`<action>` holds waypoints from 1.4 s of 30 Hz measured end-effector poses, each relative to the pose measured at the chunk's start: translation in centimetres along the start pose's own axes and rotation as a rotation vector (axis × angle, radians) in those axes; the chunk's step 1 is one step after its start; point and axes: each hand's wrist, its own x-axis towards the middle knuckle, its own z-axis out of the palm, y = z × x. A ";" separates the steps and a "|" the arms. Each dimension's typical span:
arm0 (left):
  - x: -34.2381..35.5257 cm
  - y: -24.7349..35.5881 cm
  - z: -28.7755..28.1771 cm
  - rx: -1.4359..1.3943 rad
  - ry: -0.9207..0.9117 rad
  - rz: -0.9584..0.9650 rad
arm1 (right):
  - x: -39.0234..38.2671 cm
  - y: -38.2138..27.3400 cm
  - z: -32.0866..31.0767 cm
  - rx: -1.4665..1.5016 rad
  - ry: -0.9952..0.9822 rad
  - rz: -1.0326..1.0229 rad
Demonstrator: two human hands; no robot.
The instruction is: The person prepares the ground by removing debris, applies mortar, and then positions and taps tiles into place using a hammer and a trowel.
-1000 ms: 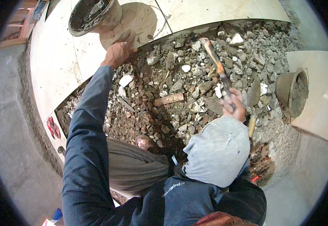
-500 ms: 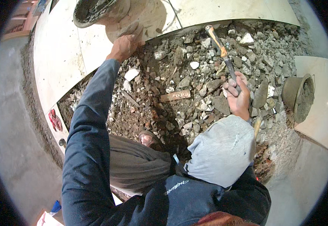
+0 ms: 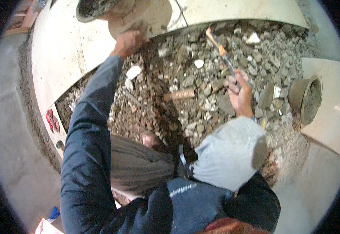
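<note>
My left hand (image 3: 129,41) reaches forward to the edge of the pale floor tiles (image 3: 62,48), fingers stretched out and resting there. Just beyond it stands a mortar-smeared bucket (image 3: 129,7), partly cut off by the upper rim of the view. In my right hand (image 3: 240,93) is a narrow long tool (image 3: 219,47) with an orange and dark shaft; its kind cannot be made out. My fingers close round its dark near part, and its far end points forward and left, above the rubble (image 3: 193,80).
A second bucket (image 3: 296,94) with grey mortar sits tilted on a loose tile (image 3: 326,134) at the right. A flat brick-coloured strip (image 3: 179,95) lies in the rubble. A red cloth (image 3: 53,121) is on the left tile. My foot (image 3: 150,139) stands among the stones.
My right hand has shifted slightly left with the tool, whose far end has swung a little left. My left hand stays at the tile edge.
</note>
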 end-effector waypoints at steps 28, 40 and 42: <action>-0.8 3.8 -4.6 -0.216 -0.200 0.004 | -4.0 -5.9 -5.1 -2.055 -0.675 -0.747; -6.3 -2.0 -6.6 0.074 -0.384 -0.074 | -5.2 -8.3 -7.6 -2.298 -0.392 -0.652; -6.4 -4.5 -6.8 -0.027 -0.430 0.001 | -7.3 -8.7 -8.2 -2.267 -0.304 -0.571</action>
